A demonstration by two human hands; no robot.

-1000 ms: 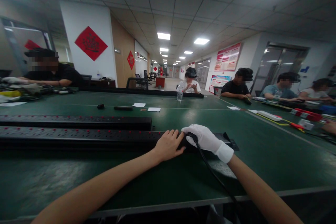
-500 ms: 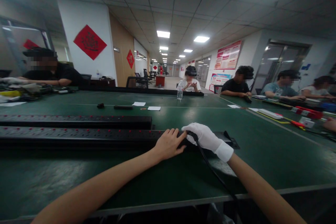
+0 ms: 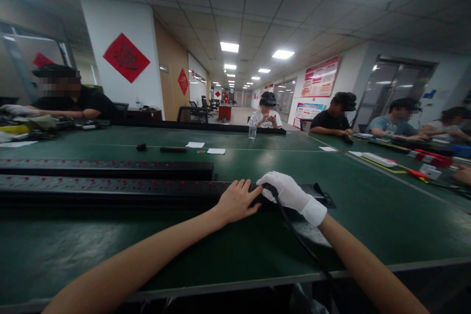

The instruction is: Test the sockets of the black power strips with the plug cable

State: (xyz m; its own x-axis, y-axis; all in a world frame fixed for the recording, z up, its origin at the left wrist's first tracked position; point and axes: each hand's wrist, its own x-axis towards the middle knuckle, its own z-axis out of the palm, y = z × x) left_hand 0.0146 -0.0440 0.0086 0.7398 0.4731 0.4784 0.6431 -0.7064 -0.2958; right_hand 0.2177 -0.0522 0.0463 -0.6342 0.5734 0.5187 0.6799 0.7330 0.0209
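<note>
A long black power strip [image 3: 147,192] with a row of red dots along its top lies across the green table. My bare left hand [image 3: 235,202] grips it near its right end, with fingers over the top and the thumb along the front. Right beside it, my right hand [image 3: 289,191], in a white glove, is closed around a black plug [image 3: 271,188] at the top of the strip. From the plug a black cable [image 3: 300,240] runs down over the table's front edge. Whether the plug sits in a socket is hidden by my fingers.
Behind lies a second black power strip [image 3: 110,168]. A water bottle [image 3: 252,127], small papers [image 3: 216,151] and a short black bar [image 3: 172,149] are farther back. Several people sit around the table [image 3: 176,260]; a red tray [image 3: 430,157] stands at right.
My right hand with the plug has shifted very slightly to the right. My left hand stays in place on the strip.
</note>
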